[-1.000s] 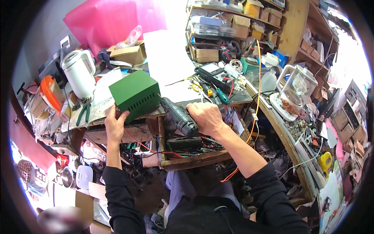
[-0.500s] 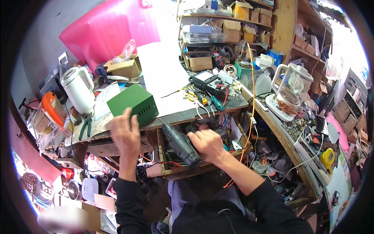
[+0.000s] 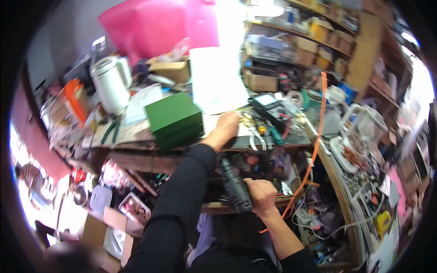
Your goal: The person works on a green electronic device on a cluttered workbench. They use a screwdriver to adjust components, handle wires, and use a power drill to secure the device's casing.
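My right hand (image 3: 263, 195) is closed round the handle of a black drill-shaped power tool (image 3: 236, 186), held tilted in front of the bench edge. My left hand (image 3: 226, 127) reaches over the bench top; its fingers point away, blurred and mostly hidden, so I cannot make out whether they grip anything. Just right of it lie yellow-handled hand tools (image 3: 248, 122) and a teal-handled screwdriver (image 3: 276, 135). A green metal box (image 3: 175, 119) with slots in its side stands left of that hand. Behind the tools sits a black multimeter (image 3: 268, 107).
A white jug-shaped kettle (image 3: 110, 86) and green-handled pliers (image 3: 110, 133) are at the left. White paper (image 3: 216, 77) covers the back of the bench. An orange cable (image 3: 317, 132) hangs at the right, near a clear blender jug (image 3: 364, 125). Below lies an open, cluttered drawer (image 3: 259, 166).
My left hand has gone from in front of the green box to the right, over the bench beside the tools. The power tool stays in my right hand. The whole view has shifted.
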`<action>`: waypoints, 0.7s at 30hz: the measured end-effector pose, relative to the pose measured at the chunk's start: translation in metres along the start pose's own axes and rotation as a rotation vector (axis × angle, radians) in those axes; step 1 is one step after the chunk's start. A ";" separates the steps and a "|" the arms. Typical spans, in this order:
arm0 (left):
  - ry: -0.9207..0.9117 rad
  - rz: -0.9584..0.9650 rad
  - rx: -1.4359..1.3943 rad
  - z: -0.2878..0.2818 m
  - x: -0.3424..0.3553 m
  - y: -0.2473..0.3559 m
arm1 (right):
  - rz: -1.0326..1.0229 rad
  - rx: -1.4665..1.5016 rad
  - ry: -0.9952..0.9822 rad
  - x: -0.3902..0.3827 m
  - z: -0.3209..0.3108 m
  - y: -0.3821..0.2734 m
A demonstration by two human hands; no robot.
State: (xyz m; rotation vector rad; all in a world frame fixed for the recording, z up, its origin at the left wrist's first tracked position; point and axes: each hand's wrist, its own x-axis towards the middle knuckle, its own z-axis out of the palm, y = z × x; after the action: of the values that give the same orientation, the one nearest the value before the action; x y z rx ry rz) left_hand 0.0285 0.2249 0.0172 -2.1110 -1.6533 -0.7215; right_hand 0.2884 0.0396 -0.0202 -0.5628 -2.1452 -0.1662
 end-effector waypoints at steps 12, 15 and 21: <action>0.121 -0.292 -0.275 -0.063 -0.017 0.046 | -0.012 -0.038 0.015 -0.004 0.000 0.002; 0.266 -0.341 -0.494 -0.104 -0.057 0.050 | -0.029 -0.028 0.019 -0.001 0.000 0.000; 0.389 -0.718 -1.427 -0.179 -0.182 0.049 | -0.039 -0.023 0.058 0.005 -0.011 -0.001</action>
State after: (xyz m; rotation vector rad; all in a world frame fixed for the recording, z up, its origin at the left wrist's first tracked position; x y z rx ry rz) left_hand 0.0119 -0.0320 0.0538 -1.5904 -1.7969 -2.9701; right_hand 0.2937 0.0373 -0.0093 -0.5234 -2.1011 -0.2261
